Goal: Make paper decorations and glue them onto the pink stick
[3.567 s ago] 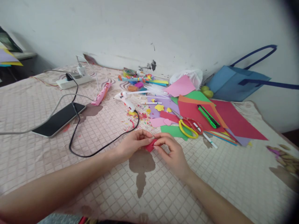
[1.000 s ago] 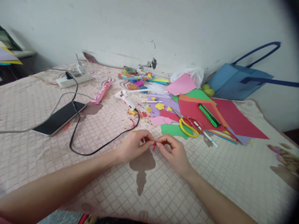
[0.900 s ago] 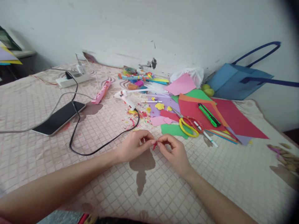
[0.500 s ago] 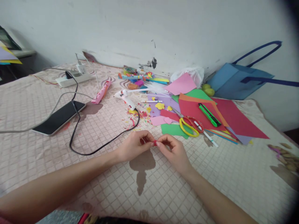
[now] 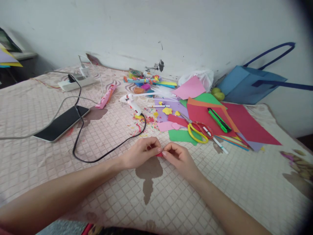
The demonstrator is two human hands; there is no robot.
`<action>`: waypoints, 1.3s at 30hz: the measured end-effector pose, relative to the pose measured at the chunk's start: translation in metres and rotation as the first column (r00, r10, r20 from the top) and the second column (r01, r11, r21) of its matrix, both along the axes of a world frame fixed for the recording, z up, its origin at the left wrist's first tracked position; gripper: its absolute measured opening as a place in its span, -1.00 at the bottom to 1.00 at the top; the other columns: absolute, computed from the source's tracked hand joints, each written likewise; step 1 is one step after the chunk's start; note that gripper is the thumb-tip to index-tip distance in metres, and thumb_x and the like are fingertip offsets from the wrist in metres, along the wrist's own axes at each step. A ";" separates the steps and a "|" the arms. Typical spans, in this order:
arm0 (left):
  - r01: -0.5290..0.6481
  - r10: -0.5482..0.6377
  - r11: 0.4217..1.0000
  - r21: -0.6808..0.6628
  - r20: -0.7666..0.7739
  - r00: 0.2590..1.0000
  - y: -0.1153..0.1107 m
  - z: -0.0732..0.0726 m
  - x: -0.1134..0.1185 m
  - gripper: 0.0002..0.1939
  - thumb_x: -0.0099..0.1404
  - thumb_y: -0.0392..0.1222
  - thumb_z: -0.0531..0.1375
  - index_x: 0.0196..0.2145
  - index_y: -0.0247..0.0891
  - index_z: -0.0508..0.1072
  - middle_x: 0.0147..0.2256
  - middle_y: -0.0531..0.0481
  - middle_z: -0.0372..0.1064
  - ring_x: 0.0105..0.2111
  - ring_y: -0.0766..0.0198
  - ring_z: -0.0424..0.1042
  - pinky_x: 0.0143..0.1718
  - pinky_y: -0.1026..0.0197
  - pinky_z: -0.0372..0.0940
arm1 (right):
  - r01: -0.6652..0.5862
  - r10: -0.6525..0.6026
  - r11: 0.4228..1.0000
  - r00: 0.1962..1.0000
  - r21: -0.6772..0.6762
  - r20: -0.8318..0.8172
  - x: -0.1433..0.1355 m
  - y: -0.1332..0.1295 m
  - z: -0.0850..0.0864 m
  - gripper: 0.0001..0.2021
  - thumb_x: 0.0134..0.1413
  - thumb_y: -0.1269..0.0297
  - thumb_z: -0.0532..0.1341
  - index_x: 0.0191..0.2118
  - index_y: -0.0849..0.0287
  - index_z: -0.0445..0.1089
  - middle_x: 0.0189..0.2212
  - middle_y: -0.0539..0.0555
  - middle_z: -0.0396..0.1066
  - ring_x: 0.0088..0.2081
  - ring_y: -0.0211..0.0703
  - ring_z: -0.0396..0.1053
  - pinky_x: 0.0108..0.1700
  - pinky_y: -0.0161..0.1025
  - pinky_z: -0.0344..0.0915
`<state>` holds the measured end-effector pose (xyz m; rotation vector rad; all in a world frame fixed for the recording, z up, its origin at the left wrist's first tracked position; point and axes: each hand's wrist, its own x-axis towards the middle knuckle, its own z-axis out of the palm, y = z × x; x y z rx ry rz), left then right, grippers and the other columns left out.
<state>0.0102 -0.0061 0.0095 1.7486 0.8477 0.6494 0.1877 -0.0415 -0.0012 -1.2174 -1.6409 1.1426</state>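
Note:
Between my fingertips is a small red piece of paper or foam (image 5: 159, 154), mostly covered by the fingers. My left hand (image 5: 144, 151) pinches it from the left with thumb and forefinger. From the other side my right hand (image 5: 179, 158) pinches its right edge, the two hands touching or nearly so. Just beyond them lie a green paper strip (image 5: 182, 135) and scissors (image 5: 198, 133) with yellow and red handles. A white hot glue gun (image 5: 132, 103) rests farther back, its black cord (image 5: 105, 156) curving to the left of my hands.
A phone or tablet (image 5: 63, 124) and a power strip (image 5: 75, 84) are on the left. Coloured sheets (image 5: 254, 125), a green cutter (image 5: 219, 120) and a white pen (image 5: 220, 145) lie on the right. Paper scraps (image 5: 146, 120) surround the glue gun. A blue bag (image 5: 251, 83) leans against the wall.
The red piece has turned or shifted slightly down and left, showing more below the fingertips. My right fingers have moved a little; the arms stay in place.

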 end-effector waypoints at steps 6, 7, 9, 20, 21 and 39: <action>-0.021 0.032 0.981 -0.194 0.056 0.998 0.002 -0.006 0.004 -0.75 0.18 -0.04 0.16 -0.45 -0.31 0.38 -0.53 0.07 0.30 -0.53 0.41 0.23 -0.53 0.38 0.11 | 0.055 -0.056 0.997 0.998 -0.050 -0.026 0.001 0.001 -0.003 -0.84 0.06 0.26 0.14 -0.49 0.17 0.27 -0.58 -0.06 0.21 -0.52 -0.31 0.16 -0.49 -0.36 0.14; -0.015 0.027 0.976 -0.216 0.054 0.998 0.002 -0.006 0.004 -0.75 0.15 -0.04 0.18 -0.44 -0.32 0.39 -0.52 0.06 0.32 -0.52 0.40 0.25 -0.53 0.37 0.12 | 0.066 -0.068 0.996 0.997 -0.053 -0.028 0.001 0.001 -0.003 -0.83 0.06 0.26 0.14 -0.50 0.17 0.28 -0.58 -0.06 0.22 -0.51 -0.31 0.17 -0.48 -0.36 0.14; -0.019 0.029 0.969 -0.245 0.038 0.999 0.002 -0.006 0.003 -0.77 0.10 -0.07 0.23 -0.44 -0.33 0.41 -0.52 0.05 0.33 -0.53 0.40 0.25 -0.53 0.37 0.13 | 0.081 -0.082 0.995 0.996 -0.055 -0.033 0.001 0.001 -0.004 -0.83 0.06 0.27 0.14 -0.50 0.18 0.29 -0.58 -0.06 0.23 -0.51 -0.31 0.18 -0.47 -0.35 0.14; 0.052 -0.033 0.888 -0.456 0.050 0.998 0.008 0.002 -0.001 -0.67 0.18 0.01 0.16 -0.50 -0.34 0.44 -0.53 0.02 0.41 -0.56 0.42 0.32 -0.49 0.36 0.22 | 0.068 -0.087 0.987 0.988 -0.143 -0.128 0.002 0.002 -0.007 -0.82 0.05 0.25 0.16 -0.51 0.17 0.27 -0.59 -0.07 0.23 -0.51 -0.30 0.18 -0.45 -0.33 0.13; 0.048 -0.031 0.884 -0.464 0.044 0.999 0.009 0.003 -0.001 -0.64 0.20 0.03 0.12 -0.51 -0.34 0.44 -0.54 0.01 0.41 -0.56 0.42 0.32 -0.48 0.36 0.23 | 0.067 -0.088 0.987 0.986 -0.147 -0.139 0.002 0.002 -0.007 -0.82 0.05 0.25 0.16 -0.51 0.17 0.26 -0.59 -0.07 0.22 -0.51 -0.31 0.17 -0.46 -0.33 0.12; 0.049 -0.023 0.898 -0.437 0.064 0.998 0.011 -0.007 -0.001 -0.67 0.13 0.03 0.19 -0.49 -0.34 0.40 -0.51 0.02 0.40 -0.56 0.42 0.29 -0.48 0.35 0.21 | 0.080 -0.103 0.983 0.986 -0.167 -0.131 0.005 0.003 -0.009 -0.80 0.06 0.21 0.17 -0.50 0.18 0.27 -0.61 -0.09 0.19 -0.58 -0.36 0.10 -0.54 -0.35 0.04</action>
